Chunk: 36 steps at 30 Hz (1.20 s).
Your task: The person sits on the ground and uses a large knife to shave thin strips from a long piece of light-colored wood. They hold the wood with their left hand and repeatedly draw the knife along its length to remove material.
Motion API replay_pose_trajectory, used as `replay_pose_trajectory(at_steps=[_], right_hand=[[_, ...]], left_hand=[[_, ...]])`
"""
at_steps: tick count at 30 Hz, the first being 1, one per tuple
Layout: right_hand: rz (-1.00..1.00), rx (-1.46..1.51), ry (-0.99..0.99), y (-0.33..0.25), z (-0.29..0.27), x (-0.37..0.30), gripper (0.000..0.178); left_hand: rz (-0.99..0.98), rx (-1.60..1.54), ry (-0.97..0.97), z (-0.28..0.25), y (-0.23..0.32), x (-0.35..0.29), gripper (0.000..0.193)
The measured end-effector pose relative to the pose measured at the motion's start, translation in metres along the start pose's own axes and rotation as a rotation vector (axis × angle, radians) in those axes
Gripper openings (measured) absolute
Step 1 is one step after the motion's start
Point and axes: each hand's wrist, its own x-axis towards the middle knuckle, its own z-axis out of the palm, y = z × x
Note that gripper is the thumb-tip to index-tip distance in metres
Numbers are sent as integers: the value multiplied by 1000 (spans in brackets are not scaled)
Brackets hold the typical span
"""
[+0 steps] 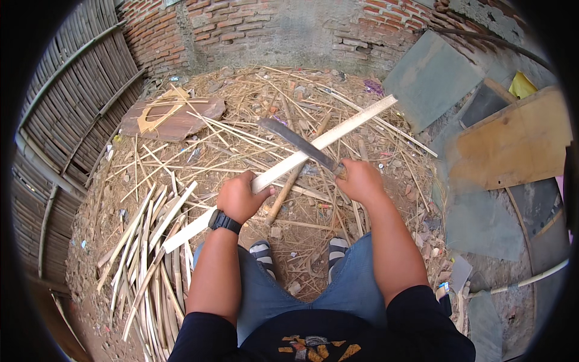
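Partly hidden: pale strip behind left hand, knife handle inside right hand. Left grip closed around strip, right grip around handle. Strip slants above littered ground; blade crosses over, contact unclear.

I'm standing in what looks like a rough backyard, used as an open-air spot for splitting wood or bamboo. Underfoot is bare earth, strewn with straw-like slivers, stones and small bits of rubbish, among them a purple wrapper. A weathered brick wall, part plastered over, closes the far side, and a slatted bamboo fence runs along the left. Grey sheets and a stained tan board lie about on the right. The working side shows in the heap of split strips and the machete crossing a pale flat strip.
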Motion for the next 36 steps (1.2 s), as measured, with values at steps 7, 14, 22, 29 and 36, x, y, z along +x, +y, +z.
replay_pose_trajectory(at_steps=[7, 14, 22, 29, 36], right_hand=[[-94, 83, -135, -3, 2, -5, 37], [-54, 52, -61, 2, 22, -2, 43], [-17, 185, -86, 17, 5, 10, 43], [-84, 84, -101, 4, 19, -2, 47], [41, 253, 17, 26, 11, 14, 46]], left_hand=[[60, 43, 1, 10, -4, -1, 47], [46, 76, -30, 13, 2, 1, 44], [57, 14, 21, 12, -2, 0, 47], [34, 47, 29, 13, 1, 0, 45], [57, -1, 79, 8, 4, -3, 44]])
